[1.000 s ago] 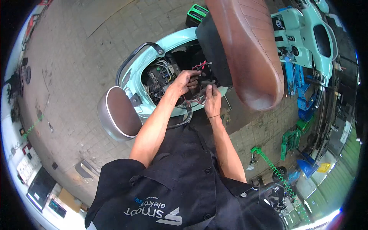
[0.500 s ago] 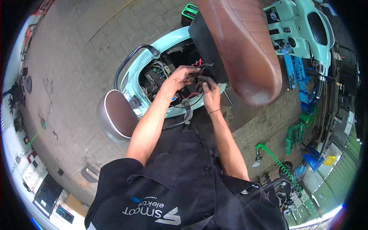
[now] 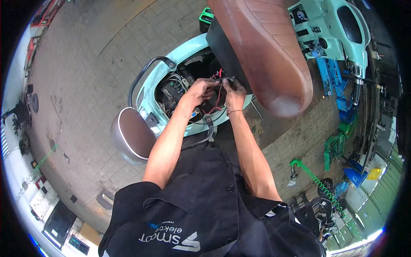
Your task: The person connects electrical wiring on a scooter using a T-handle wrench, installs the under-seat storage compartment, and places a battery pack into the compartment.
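My left hand (image 3: pixel 201 91) and my right hand (image 3: pixel 234 95) meet over the open compartment of a mint-green scooter (image 3: pixel 188 46). Both have their fingers closed on a dark cable (image 3: pixel 220 79), whose end sticks out past my right fingertips. Thin red wires (image 3: pixel 220 96) run down between the hands into the compartment. Left of my left hand, black parts and grey cables (image 3: pixel 176 78) fill the cavity; their details are too small to make out. The brown scooter seat (image 3: pixel 274 64) is raised to the right of my hands.
A black grab rail (image 3: pixel 141 77) and a brown padded backrest (image 3: pixel 136 132) edge the scooter's rear. Behind the seat stands a green and black box (image 3: pixel 206 19). A blue metal stand (image 3: pixel 327 77) and a coiled green hose (image 3: pixel 314 184) are at the right.
My right hand has moved slightly left and up, closer to my left hand, and its fingers now pinch the cable near its end. The view has shifted a little.
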{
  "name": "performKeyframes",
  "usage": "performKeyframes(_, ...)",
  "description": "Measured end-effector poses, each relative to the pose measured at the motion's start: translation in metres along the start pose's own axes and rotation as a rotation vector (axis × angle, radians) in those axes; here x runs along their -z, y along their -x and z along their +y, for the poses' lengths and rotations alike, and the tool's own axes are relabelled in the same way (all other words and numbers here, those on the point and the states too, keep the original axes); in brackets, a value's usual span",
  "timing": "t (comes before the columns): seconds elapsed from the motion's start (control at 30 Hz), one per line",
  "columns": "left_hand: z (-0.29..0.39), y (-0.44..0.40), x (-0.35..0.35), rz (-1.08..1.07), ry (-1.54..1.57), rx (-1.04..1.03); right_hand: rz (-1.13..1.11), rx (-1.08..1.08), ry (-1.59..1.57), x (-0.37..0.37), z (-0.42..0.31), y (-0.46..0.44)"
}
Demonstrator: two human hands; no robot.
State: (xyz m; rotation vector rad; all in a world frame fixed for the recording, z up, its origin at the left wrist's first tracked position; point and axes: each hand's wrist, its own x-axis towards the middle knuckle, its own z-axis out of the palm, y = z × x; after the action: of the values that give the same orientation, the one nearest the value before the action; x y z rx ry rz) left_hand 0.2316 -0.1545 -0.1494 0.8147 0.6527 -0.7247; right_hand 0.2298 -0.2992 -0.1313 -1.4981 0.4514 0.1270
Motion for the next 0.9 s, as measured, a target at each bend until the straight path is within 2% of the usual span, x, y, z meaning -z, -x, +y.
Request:
performKeyframes(0.03, 0.0, 0.001, 0.003, 0.013, -0.011, 0.009, -0.021, -0.072, -0.017, 0.005, 0.002, 0.004)
performKeyframes(0.13, 0.0, 0.002, 0.009, -0.088, 0.072, -0.017, -0.06, -0.045, 0.003, 0.012, 0.005, 0.015)
performKeyframes(0.17, -0.003, 0.002, 0.008, -0.088, 0.074, -0.015, -0.138, -0.19, -0.063, 0.016, 0.004, 0.021)
performKeyframes(0.2, -0.003, 0.003, 0.004, -0.054, 0.081, -0.017, -0.136, -0.19, -0.062, 0.017, 0.001, 0.026)
performKeyframes(0.27, -0.001, 0.005, -0.003, -0.018, 0.09, -0.024, -0.404, -0.339, 0.018, 0.017, -0.004, 0.034)
performKeyframes(0.33, -0.002, 0.007, -0.006, 0.008, 0.096, -0.003, -0.404, -0.324, 0.068, 0.015, -0.01, 0.037)
performKeyframes(0.4, -0.001, 0.009, -0.008, 0.011, 0.101, -0.002, -0.294, -0.334, 0.023, 0.014, -0.012, 0.033)
performKeyframes(0.67, -0.004, 0.007, -0.004, -0.098, 0.172, -0.007, -0.38, -0.412, -0.042, 0.026, 0.006, 0.011)
performKeyframes(0.9, -0.002, 0.01, -0.013, -0.022, 0.009, -0.043, -0.292, -0.408, 0.072, 0.025, 0.004, 0.016)
